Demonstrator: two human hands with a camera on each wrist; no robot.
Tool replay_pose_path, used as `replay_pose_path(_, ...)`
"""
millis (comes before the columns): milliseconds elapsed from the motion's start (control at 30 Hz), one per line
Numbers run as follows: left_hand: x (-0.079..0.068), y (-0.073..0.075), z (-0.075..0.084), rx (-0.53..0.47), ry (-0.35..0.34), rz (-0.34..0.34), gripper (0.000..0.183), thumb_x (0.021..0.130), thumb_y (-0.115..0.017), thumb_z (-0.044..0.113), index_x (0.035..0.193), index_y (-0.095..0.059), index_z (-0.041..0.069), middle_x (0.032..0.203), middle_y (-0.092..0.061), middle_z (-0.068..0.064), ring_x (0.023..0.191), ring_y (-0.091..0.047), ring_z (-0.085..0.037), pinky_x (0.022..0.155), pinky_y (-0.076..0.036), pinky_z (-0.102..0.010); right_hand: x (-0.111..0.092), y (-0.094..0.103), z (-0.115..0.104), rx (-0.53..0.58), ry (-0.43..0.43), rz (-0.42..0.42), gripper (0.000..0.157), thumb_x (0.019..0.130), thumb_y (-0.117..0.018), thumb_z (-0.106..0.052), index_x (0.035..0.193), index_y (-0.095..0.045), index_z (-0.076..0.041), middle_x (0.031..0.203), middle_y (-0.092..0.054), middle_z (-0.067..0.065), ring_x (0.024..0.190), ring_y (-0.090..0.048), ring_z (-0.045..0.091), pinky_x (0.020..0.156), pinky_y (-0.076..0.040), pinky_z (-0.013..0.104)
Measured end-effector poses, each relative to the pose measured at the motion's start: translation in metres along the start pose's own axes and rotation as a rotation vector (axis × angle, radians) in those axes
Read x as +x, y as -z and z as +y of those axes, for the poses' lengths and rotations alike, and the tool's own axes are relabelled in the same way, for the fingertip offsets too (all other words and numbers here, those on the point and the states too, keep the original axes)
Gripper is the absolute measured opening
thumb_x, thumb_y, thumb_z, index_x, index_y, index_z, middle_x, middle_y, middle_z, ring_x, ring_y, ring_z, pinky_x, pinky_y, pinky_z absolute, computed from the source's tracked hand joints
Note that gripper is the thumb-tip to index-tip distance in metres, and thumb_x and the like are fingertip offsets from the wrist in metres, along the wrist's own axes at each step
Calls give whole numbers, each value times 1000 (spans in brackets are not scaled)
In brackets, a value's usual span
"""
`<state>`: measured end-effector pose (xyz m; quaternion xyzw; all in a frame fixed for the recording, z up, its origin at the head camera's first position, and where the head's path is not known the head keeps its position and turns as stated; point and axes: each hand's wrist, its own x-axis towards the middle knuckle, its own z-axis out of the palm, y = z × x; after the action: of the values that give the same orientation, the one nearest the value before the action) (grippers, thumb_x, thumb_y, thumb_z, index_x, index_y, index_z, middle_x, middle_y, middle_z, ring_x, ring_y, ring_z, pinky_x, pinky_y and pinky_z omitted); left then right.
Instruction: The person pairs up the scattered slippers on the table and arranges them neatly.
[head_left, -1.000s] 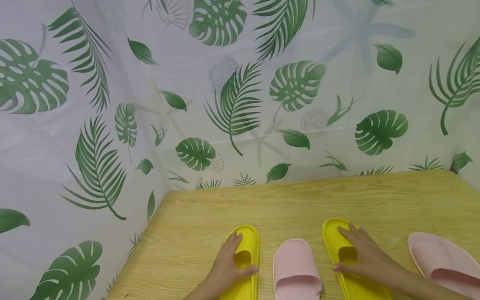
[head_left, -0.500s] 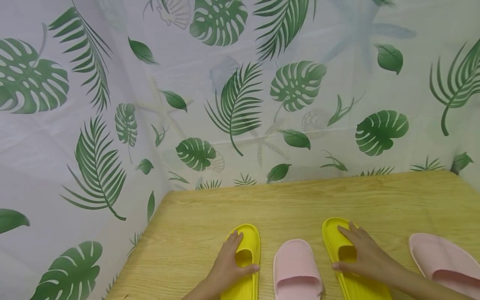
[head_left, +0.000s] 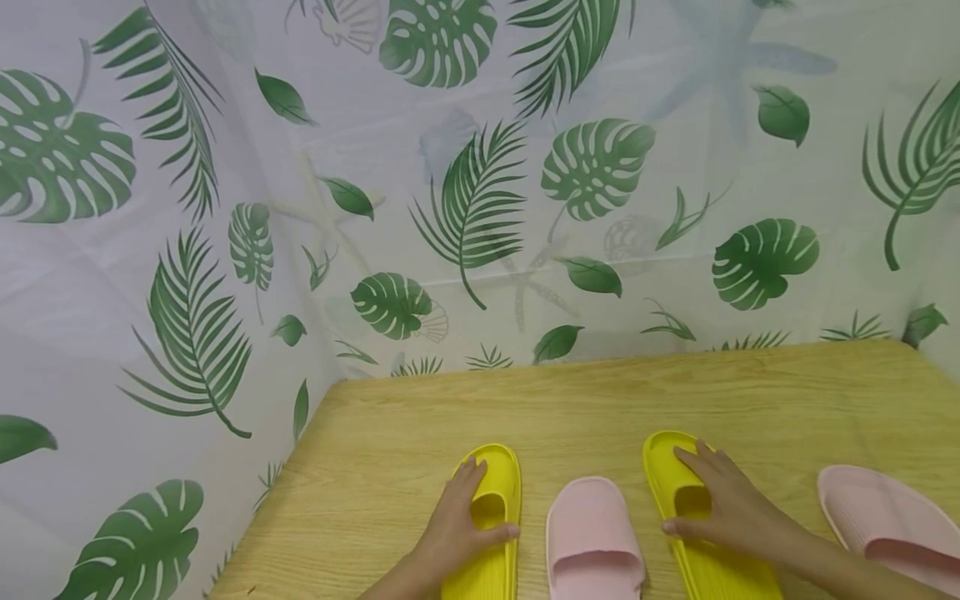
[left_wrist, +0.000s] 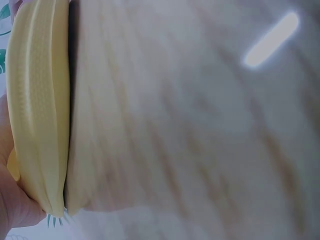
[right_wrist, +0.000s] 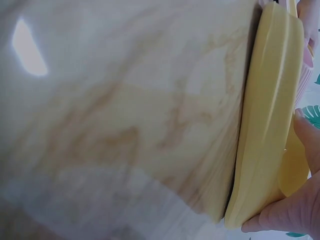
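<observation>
Two yellow slippers lie on the table in the head view, toes pointing away from me. My left hand (head_left: 453, 521) holds the left yellow slipper (head_left: 483, 575), its fingers over the strap and its thumb on the right edge. Around the right yellow slipper (head_left: 671, 467) is my right hand (head_left: 731, 508), fingers across the strap and thumb on the left edge. Between the hands sits a pink slipper (head_left: 592, 521). A second pink slipper (head_left: 881, 508) lies far right, partly behind my right forearm. Each wrist view shows a yellow sole's side, the left (left_wrist: 40, 110) and the right (right_wrist: 265, 120), flat against the tabletop.
The wood-look table (head_left: 570, 408) ends at a white curtain (head_left: 480, 225) with green leaf prints. The curtain also runs along the left side. Light glare shows on the table surface in both wrist views.
Both yellow slippers have shifted very slightly away from me, with my hands on them. The pink slippers have stayed in place.
</observation>
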<state>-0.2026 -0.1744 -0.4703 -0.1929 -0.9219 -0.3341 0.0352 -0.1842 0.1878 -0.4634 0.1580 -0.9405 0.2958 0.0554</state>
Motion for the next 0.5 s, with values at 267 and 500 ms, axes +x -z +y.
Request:
replay_pose_path(267, 2, 0, 0, 0, -12, 9, 91, 73, -79, 41, 140, -38, -6, 146, -34, -27, 138, -26, -40, 111, -19, -55, 3, 0, 1, 5, 14, 9, 88, 69, -81, -39, 132, -43, 9, 135, -30, 46, 119, -28, 67, 87, -30, 75)
replay_pose_path(500, 3, -1, -1, -10, 2, -5, 92, 73, -78, 42, 140, -37, -5, 147, -33, -26, 139, -25, -40, 112, -18, -55, 4, 0, 2, 11, 12, 1, 89, 70, -81, -39, 133, -42, 10, 136, -29, 46, 119, -27, 67, 87, -29, 75)
